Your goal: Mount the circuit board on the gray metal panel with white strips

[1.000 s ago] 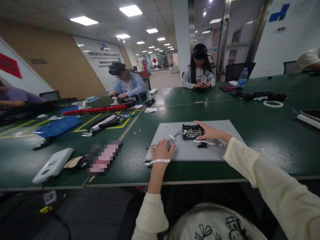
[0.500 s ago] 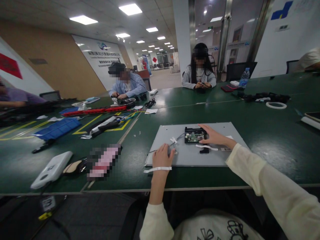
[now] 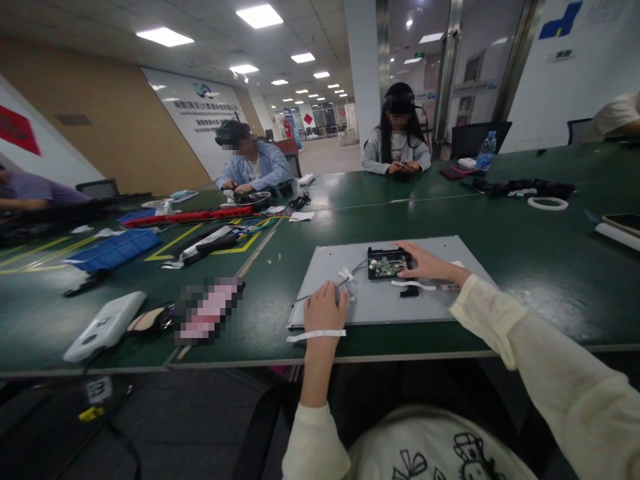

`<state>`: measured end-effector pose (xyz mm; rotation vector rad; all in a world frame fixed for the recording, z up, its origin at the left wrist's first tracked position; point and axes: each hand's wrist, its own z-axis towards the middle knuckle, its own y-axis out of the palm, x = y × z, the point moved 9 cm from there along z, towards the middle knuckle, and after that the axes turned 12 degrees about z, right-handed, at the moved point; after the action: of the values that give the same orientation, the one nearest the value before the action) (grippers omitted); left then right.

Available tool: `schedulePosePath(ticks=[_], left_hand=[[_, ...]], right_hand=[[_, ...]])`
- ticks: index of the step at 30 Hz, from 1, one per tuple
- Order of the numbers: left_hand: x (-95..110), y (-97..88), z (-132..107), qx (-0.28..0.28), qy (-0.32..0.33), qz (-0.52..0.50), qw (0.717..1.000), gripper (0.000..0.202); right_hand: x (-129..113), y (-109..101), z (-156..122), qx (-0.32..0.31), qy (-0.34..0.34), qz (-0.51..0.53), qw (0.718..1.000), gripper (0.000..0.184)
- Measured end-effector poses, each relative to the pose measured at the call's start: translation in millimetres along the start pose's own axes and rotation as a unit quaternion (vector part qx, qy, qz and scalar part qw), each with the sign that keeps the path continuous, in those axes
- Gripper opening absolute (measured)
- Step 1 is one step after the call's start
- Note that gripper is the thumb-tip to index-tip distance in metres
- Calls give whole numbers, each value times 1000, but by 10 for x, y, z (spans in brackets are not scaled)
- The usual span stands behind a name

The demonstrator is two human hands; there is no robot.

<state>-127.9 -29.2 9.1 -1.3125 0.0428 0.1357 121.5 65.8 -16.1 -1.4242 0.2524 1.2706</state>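
Circuit board [image 3: 384,267] still at right fingers [image 3: 412,252]

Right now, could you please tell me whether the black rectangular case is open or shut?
Open: a green circuit board shows uncovered inside the black rectangular case.

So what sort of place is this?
Probably an office used as an electronics workroom: a long dark-green table, a small black-framed green circuit board, and a pale wall sign with dark lettering.

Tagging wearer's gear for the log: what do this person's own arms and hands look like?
Left hand and right hand are ungloved. A thin white strip crosses the left wrist. Left sleeve and right sleeve are loose, pale cream, ending short of the hands.
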Motion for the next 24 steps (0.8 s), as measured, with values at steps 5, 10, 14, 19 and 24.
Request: schedulePosePath(ticks=[5, 10, 14, 19, 24], left_hand=[[24, -34, -41, 7, -5, 7, 1000, 41], [39, -43, -48, 10, -4, 18, 1000, 43], [48, -18, -31, 3, 7, 24, 1000, 43], [35, -20, -44, 0, 2, 16, 1000, 42], [134, -195, -55, 23, -26, 18, 999, 47]], right_hand=[[10, -177, -66, 43, 14, -9, 999, 79], [115, -448, -278, 79, 71, -15, 994, 44], [141, -416, -440, 39, 119, -18, 992, 39], [-33, -233, -508, -24, 117, 24, 993, 38], [-166, -111, -508, -73, 94, 48, 992, 37]])
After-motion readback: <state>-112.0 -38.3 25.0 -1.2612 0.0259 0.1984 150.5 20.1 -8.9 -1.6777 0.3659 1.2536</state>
